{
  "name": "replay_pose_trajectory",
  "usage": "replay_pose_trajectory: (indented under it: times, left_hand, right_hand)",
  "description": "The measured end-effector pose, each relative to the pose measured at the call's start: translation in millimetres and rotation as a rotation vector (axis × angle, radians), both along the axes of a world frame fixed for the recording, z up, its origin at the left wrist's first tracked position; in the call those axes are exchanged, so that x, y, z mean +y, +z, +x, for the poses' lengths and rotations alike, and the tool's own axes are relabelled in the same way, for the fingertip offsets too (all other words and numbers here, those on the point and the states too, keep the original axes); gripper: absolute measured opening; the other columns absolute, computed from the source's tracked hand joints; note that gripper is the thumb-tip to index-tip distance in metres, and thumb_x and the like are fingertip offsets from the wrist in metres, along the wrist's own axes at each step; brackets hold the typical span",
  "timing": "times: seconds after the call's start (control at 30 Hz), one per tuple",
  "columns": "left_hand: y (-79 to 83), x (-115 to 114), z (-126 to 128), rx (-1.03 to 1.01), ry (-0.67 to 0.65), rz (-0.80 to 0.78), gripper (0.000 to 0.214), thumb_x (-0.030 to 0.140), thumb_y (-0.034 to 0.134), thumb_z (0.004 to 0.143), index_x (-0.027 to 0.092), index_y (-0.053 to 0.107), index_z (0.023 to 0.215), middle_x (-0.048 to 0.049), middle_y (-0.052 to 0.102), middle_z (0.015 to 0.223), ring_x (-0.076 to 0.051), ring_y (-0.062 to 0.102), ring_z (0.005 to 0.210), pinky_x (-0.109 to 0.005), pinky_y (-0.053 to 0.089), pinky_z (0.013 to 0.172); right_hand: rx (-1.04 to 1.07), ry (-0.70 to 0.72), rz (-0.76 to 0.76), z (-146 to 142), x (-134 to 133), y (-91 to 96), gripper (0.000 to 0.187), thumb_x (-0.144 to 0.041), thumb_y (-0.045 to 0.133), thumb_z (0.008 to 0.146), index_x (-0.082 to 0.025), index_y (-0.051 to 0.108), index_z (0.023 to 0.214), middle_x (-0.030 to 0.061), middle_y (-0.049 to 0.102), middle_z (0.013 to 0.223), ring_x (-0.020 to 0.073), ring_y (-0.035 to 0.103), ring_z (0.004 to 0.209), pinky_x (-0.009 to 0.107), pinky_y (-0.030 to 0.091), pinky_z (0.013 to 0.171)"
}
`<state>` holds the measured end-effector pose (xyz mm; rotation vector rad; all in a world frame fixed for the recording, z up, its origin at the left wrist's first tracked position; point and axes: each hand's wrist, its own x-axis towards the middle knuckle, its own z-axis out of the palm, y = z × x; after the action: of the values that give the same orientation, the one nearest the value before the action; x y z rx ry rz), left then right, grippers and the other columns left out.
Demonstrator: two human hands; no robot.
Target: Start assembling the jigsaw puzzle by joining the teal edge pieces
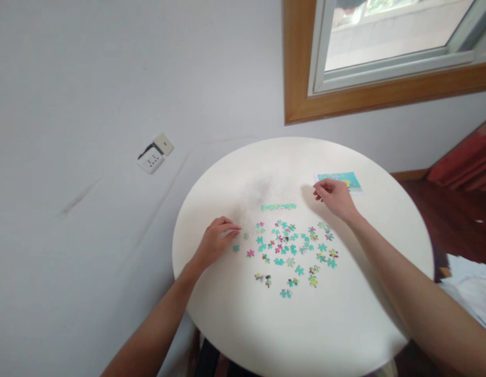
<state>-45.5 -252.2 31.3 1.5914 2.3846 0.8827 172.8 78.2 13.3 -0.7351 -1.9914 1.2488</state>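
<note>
Many small jigsaw pieces (279,261), mostly turquoise with some pink and yellow, lie loose across the middle of a round white table (262,335). Behind them sits a joined strip of puzzle pieces (278,207), green and straight. My left hand (218,238) is at the left end of the loose pieces, thumb and fingers stretched out and slightly apart, with nothing visible between them. My right hand (334,196) is over the near left part of a turquoise picture sheet (337,178). Its fingers are curled together; whatever they may hold is hidden.
A white wall (89,68) with a loose socket plate (151,160) runs along the left and back of the table. A wood-framed window (298,104) is at upper right. Red curtain (466,162) and white papers or cloth (468,283) are beyond the right edge.
</note>
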Motion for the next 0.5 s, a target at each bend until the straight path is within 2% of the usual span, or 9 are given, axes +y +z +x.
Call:
replay_pose_trajectory:
  times: [0.2,0.37,0.5]
  left_hand:
    - [1.6,-16,12,0.001,0.074,0.001,0.017,0.034,0.061,0.091,0.023,0.075,0.094,-0.004,0.064,0.095,-0.018,0.059,0.09,-0.031,0.047,0.086]
    - [0.4,-21,25,0.03,0.011,0.02,0.013,0.032,0.066,0.089,0.024,0.075,0.093,-0.0046,0.063,0.094,-0.019,0.058,0.092,-0.032,0.048,0.084]
    - [-0.8,-23,37,0.061,-0.048,-0.022,0.013,0.033,0.068,0.088,0.026,0.077,0.094,-0.005,0.061,0.094,-0.02,0.055,0.091,-0.033,0.047,0.083]
  right_hand:
    - [-0.002,0.0,-0.001,0,-1,1.1,0.023,-0.038,0.058,0.083,-0.016,0.065,0.081,0.0068,0.069,0.067,0.0169,0.063,0.055,0.031,0.053,0.056]
    - [-0.008,-0.009,-0.002,0,-2,2.9,0.022,-0.037,0.058,0.083,-0.016,0.065,0.081,0.0066,0.069,0.067,0.0167,0.063,0.056,0.03,0.053,0.056]
    - [-0.009,0.001,0.013,0,-1,2.0,0.021,-0.036,0.058,0.083,-0.016,0.065,0.081,0.0068,0.069,0.067,0.0168,0.064,0.056,0.03,0.053,0.056]
